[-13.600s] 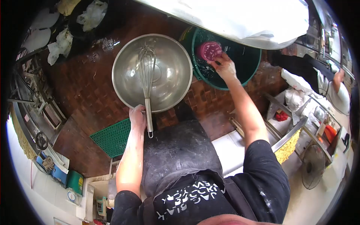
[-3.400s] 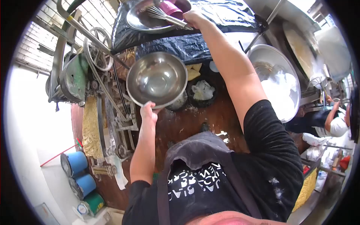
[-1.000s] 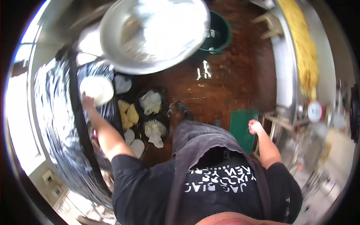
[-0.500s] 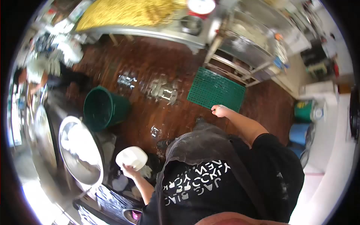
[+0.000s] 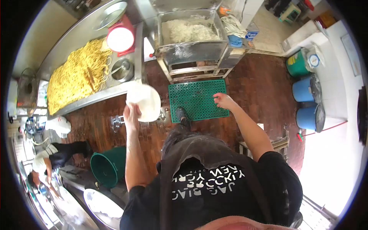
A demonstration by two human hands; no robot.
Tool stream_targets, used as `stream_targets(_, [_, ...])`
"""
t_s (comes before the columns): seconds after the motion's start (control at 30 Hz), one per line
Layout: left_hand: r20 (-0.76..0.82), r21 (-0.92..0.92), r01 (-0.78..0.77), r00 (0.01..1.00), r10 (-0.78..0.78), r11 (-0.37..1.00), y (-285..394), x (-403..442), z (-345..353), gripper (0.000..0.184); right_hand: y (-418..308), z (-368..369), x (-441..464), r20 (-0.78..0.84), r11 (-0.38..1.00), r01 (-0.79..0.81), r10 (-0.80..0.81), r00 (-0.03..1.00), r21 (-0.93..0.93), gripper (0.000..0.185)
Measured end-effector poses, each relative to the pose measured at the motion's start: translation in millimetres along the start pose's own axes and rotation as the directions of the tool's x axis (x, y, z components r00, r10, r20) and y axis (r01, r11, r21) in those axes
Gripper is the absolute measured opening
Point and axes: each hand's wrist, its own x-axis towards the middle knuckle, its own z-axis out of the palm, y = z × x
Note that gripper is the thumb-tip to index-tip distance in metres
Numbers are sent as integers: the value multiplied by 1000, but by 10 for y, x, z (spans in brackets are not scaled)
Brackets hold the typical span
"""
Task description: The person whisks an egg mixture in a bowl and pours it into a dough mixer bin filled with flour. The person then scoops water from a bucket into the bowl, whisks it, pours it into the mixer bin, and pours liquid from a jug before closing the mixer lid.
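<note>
My left hand grips the near rim of a white plastic bowl with rounded corners, held out ahead at the left. The bowl is beside the metal table's corner as seen from above; its inside looks plain white. My right hand hangs over the green perforated mat, its fingers loosely bent and a little apart, with nothing visible in them. Farther ahead, a metal trough on a stand holds a pale, crumbly floury mass.
Yellow noodles cover the metal table, beside a pot and a red scale. A green bin and another person are at left. Blue barrels line the right wall. The brown floor looks wet.
My view and body have turned right, toward the trough. My left hand has carried the white bowl up and forward from beside the large metal basin. My right hand's fingers have loosened.
</note>
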Motion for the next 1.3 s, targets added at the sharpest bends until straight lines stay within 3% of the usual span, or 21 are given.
stream_targets(0.07, [27, 138, 33, 999, -37, 990, 271, 771, 347, 46, -159, -265, -33, -72, 997, 45, -41, 997, 55, 35])
stream_targets(0.13, [158, 210, -64, 987, 31, 976, 539, 1495, 665, 48, -421, -491, -132, -147, 992, 62, -46, 988, 106, 34])
stream_targets(0.3, [323, 533, -98, 942, -95, 840, 1039, 2978, 1576, 59, -1044, -1031, -79, -286, 953, 105, -20, 958, 283, 35])
stream_targets(0.4, [385, 685, -104, 892, -237, 721, 1231, 3433, 2051, 59, -1347, -1177, 182, -480, 865, 421, -256, 839, 273, 38])
stream_targets(0.43, [395, 723, -114, 877, -274, 681, 1293, 3602, 2195, 60, -1524, -1257, 281, -511, 862, 471, -324, 796, 187, 38])
stream_targets(0.47, [488, 728, -252, 844, -224, 638, 1290, 3793, 2293, 59, -1706, -1345, 380, -516, 868, 474, -341, 786, 148, 37])
stream_targets(0.5, [573, 717, -380, 799, -183, 584, 1237, 3973, 2355, 59, -1952, -1432, 443, -515, 873, 475, -359, 778, 108, 36])
stream_targets(0.57, [633, 720, -459, 742, -220, 520, 1153, 4223, 2457, 59, -2342, -1591, 587, -501, 868, 494, -411, 761, 38, 34])
stream_targets(0.63, [596, 766, -390, 728, -338, 511, 1150, 4392, 2648, 61, -2662, -1837, 769, -489, 841, 540, -485, 725, -33, 31])
stream_targets(0.73, [500, 865, -369, 684, -532, 339, 1312, 4470, 2952, 60, -3108, -2382, 1044, -494, 766, 626, -606, 624, -149, 28])
stream_targets(0.8, [661, 730, -655, 603, -447, 196, 1118, 4584, 2989, 35, -3403, -2765, 1214, -507, 699, 693, -668, 544, -178, 22])
stream_targets(0.9, [783, 540, -841, 483, -391, 42, 516, 4959, 2933, 40, -3853, -3371, 1581, -437, 567, 777, -793, 425, -272, 20])
stream_targets(1.03, [604, 750, -655, 619, -502, 96, 627, 4984, 3199, 33, -4536, -4056, 2142, -233, 330, 802, -942, 242, -497, 19])
stream_targets(1.07, [592, 740, -670, 607, -530, 58, 674, 4987, 3277, 33, -4674, -4172, 2350, -159, 257, 799, -966, 202, -543, 19])
stream_targets(1.1, [578, 728, -685, 595, -559, 24, 792, 4981, 3380, 33, -4766, -4251, 2605, -74, 206, 808, -977, 198, -552, 25])
stream_targets(1.2, [542, 754, -656, 636, -549, -15, 497, 5039, 3469, 28, -5011, -4336, 3216, 146, 539, 791, -792, 593, -291, 32])
stream_targets(1.23, [548, 758, -652, 650, -526, -17, 3, 5168, 3404, 27, -5055, -4345, 3438, 242, 557, 781, -746, 620, -283, 34])
stream_targets(1.3, [406, 889, -456, 753, -518, 34, -55, 5130, 3523, 28, -5135, -4317, 3874, 423, 585, 760, -635, 647, -284, 41])
